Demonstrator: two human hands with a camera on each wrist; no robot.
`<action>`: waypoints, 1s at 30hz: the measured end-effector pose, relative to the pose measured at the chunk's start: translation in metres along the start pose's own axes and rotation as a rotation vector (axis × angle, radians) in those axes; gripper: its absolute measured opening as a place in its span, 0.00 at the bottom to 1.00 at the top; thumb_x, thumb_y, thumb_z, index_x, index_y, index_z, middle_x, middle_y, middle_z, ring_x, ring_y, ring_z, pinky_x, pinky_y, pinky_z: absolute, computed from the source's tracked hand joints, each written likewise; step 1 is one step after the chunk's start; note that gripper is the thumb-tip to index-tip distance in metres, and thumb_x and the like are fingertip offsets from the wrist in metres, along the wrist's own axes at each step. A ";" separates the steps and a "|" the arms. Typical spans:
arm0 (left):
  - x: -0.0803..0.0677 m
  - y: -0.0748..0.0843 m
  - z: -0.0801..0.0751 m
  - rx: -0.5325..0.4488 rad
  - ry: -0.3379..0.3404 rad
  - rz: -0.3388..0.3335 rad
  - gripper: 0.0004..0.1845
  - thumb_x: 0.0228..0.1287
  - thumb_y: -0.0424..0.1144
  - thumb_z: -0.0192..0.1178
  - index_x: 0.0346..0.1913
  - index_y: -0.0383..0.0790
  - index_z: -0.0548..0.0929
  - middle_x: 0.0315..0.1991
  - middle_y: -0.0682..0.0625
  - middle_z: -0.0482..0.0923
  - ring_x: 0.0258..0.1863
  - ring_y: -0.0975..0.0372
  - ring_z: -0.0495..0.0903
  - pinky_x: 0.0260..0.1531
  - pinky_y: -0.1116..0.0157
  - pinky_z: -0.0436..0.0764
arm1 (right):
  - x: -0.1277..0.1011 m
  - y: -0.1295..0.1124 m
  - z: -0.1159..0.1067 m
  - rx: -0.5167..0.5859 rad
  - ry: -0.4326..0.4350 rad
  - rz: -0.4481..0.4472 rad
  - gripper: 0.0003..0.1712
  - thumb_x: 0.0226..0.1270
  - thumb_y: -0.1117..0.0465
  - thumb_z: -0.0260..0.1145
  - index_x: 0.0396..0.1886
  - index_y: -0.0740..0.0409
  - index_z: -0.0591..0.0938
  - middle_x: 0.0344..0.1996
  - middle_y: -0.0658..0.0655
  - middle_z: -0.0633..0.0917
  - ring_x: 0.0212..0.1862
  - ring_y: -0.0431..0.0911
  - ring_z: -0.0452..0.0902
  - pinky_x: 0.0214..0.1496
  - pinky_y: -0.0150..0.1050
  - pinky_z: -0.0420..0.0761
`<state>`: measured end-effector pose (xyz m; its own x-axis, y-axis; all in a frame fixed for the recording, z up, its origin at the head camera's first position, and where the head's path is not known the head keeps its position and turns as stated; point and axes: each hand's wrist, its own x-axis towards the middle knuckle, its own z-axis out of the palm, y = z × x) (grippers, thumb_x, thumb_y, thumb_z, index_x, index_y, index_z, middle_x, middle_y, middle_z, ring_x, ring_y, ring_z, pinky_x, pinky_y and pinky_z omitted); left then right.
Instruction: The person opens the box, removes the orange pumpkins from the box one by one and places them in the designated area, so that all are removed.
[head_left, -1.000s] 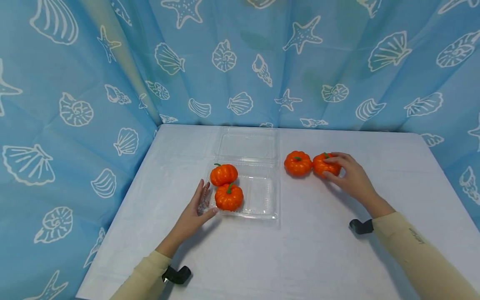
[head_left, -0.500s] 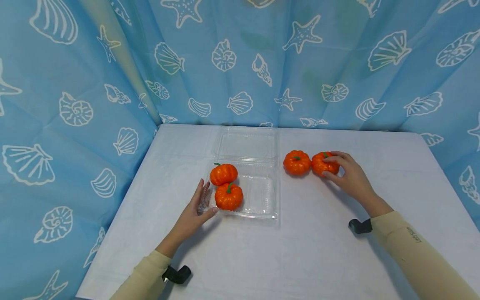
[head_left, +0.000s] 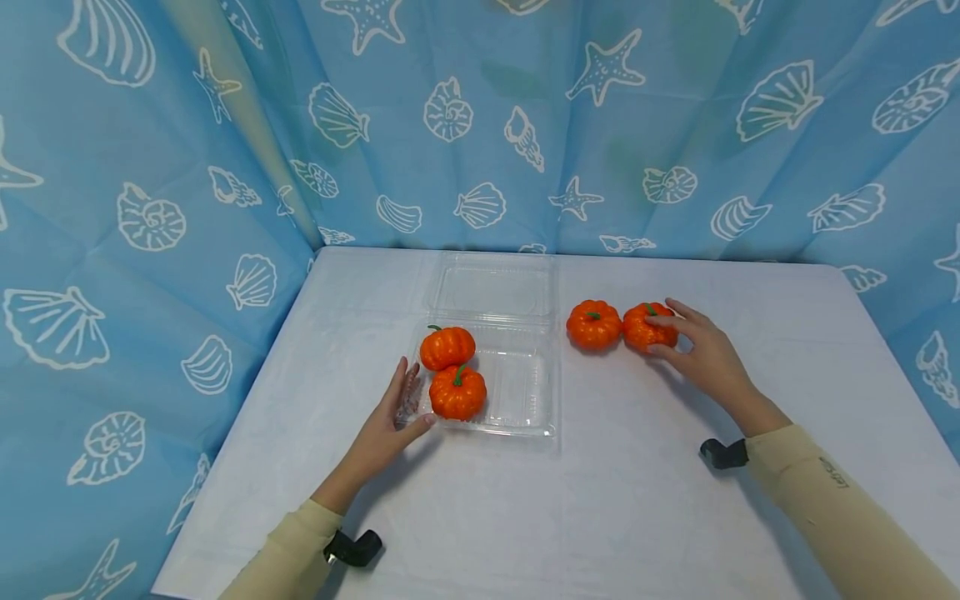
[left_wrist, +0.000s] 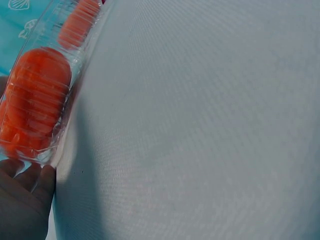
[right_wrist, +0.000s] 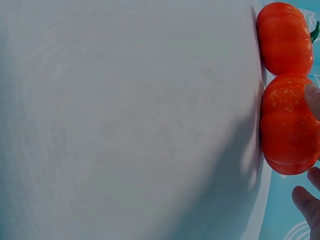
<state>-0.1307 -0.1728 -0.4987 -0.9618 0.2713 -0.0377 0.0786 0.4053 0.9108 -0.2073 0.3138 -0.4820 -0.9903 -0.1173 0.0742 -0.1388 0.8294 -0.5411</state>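
Two orange toy pumpkins sit in the left half of a clear plastic clamshell box: a rear pumpkin tipped sideways, and a front pumpkin with its green stem up. My left hand rests against the box's left wall, fingers spread and fairly straight. Right of the box, two more pumpkins stand side by side on the table, a left one and a right one. Around the right one my right hand is loosely spread; in the right wrist view the thumb overlaps it while other fingertips stand off.
The box's lid lies folded back toward the rear edge of the white-covered table. A blue shell-patterned curtain hangs behind and along the left side. Each forearm wears a black wrist camera, the right one just above the table.
The two pumpkins outside the box have shifted slightly left. My right hand's fingers have loosened around the right pumpkin, the index finger lifting away. My left hand has stayed in place.
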 end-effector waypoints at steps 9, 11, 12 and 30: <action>0.000 0.001 0.001 0.011 0.006 -0.009 0.55 0.67 0.43 0.68 0.83 0.47 0.39 0.81 0.49 0.51 0.80 0.54 0.49 0.77 0.44 0.46 | -0.001 0.000 -0.001 0.003 0.031 -0.024 0.27 0.67 0.61 0.73 0.66 0.57 0.80 0.76 0.66 0.62 0.75 0.68 0.54 0.67 0.71 0.65; 0.000 0.001 0.001 0.014 0.007 -0.011 0.55 0.67 0.43 0.68 0.83 0.47 0.39 0.81 0.49 0.51 0.80 0.54 0.49 0.77 0.44 0.46 | -0.001 0.000 -0.001 0.004 0.034 -0.031 0.27 0.67 0.62 0.73 0.65 0.58 0.80 0.76 0.66 0.63 0.75 0.68 0.54 0.66 0.71 0.65; 0.000 0.001 0.001 0.015 0.008 -0.011 0.55 0.67 0.43 0.69 0.83 0.47 0.39 0.81 0.49 0.51 0.80 0.54 0.48 0.77 0.44 0.46 | -0.001 -0.001 -0.001 0.004 0.037 -0.036 0.27 0.67 0.62 0.73 0.65 0.58 0.80 0.76 0.66 0.63 0.75 0.68 0.55 0.66 0.71 0.66; 0.000 0.001 0.002 0.015 0.007 -0.009 0.55 0.68 0.44 0.68 0.84 0.49 0.38 0.82 0.49 0.50 0.81 0.54 0.48 0.76 0.44 0.46 | -0.003 -0.027 -0.006 0.019 0.101 -0.121 0.24 0.67 0.64 0.72 0.62 0.58 0.81 0.71 0.64 0.68 0.72 0.64 0.59 0.66 0.69 0.69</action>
<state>-0.1301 -0.1712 -0.4987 -0.9643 0.2614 -0.0433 0.0734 0.4209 0.9041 -0.2008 0.2951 -0.4622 -0.9617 -0.1594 0.2232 -0.2580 0.8017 -0.5391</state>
